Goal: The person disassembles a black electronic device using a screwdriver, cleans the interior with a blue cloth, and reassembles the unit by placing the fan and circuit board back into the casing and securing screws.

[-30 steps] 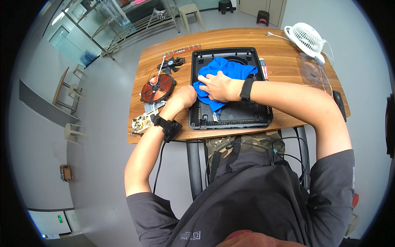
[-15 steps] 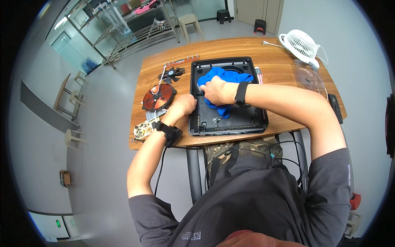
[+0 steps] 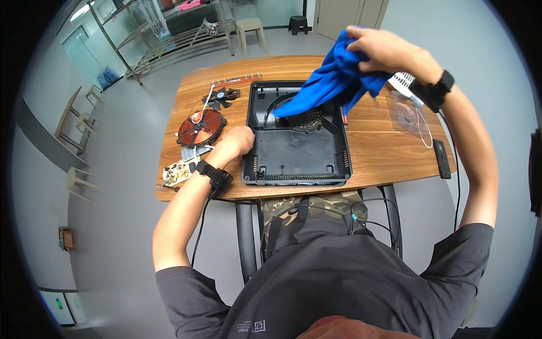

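Observation:
A shallow black plastic housing (image 3: 299, 152) lies open side up on the wooden table, with a round vent grille (image 3: 305, 120) in its far part. Closed on its left rim is my left hand (image 3: 241, 140); the fingertips are partly hidden. My right hand (image 3: 384, 50) is raised beyond the housing's far right corner, gripping a bunched blue cloth (image 3: 339, 70). The cloth hangs slanting down to the left, its lower end over the far part of the housing and the grille.
Left of the housing lie a red-brown round coil (image 3: 201, 128), a small black fan (image 3: 221, 98), a circuit board (image 3: 179, 171) and an orange strip (image 3: 240, 79). To the right are a white fan (image 3: 402, 82), clear plastic bag (image 3: 407, 116) and black bar-shaped object (image 3: 442, 159).
My right hand has lifted the blue cloth up and to the right out of the housing, uncovering the grille. My left hand stays at the left rim. The view has shifted slightly.

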Motion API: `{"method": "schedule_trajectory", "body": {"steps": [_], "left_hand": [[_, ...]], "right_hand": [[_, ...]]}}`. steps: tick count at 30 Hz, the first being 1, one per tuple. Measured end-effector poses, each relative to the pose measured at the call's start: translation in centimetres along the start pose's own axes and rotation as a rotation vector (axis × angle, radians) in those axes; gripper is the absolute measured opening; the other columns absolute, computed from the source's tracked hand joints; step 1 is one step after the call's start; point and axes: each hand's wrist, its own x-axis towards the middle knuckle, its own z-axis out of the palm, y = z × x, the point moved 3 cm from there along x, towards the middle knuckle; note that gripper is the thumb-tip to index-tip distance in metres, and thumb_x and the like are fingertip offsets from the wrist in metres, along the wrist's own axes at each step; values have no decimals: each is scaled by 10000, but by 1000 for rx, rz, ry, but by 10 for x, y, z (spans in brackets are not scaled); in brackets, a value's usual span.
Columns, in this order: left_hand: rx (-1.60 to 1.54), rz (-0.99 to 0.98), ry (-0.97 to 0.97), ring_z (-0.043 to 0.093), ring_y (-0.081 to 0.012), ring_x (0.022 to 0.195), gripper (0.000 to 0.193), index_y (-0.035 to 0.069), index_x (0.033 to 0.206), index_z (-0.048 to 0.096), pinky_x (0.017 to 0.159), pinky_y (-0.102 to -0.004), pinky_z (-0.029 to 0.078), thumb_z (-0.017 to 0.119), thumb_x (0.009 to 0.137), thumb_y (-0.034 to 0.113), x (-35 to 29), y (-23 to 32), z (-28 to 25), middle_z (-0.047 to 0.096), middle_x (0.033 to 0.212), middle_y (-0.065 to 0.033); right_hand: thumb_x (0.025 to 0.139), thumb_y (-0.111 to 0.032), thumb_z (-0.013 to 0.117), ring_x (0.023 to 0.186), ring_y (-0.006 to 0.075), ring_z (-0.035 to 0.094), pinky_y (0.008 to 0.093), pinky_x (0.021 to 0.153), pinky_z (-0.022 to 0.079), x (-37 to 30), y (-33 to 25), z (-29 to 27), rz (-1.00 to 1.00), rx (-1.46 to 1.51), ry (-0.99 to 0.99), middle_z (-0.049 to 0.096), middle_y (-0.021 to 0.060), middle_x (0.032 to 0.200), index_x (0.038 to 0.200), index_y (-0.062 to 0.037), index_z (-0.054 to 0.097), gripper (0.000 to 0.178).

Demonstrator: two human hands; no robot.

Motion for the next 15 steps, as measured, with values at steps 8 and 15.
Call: {"method": "schedule_trajectory", "body": {"steps": [8,15], "left_hand": [[-99,-176,-77,741,-350,948,184,-58,956,754,833,-439,579,617,876,35,-23,7,-16,743,979,-235],[37,-49,-38,725,-365,994,179,-38,975,763,851,-431,578,668,845,40,-15,15,-17,731,1019,-245]], "right_hand": [[821,-171,695,893,351,664,430,802,565,-45,44,-71,287,41,43,631,200,1141,1003,4,694,253],[795,-143,673,989,407,620,481,876,535,-115,85,59,247,118,-139,542,192,1148,1021,-8,643,265]]}}
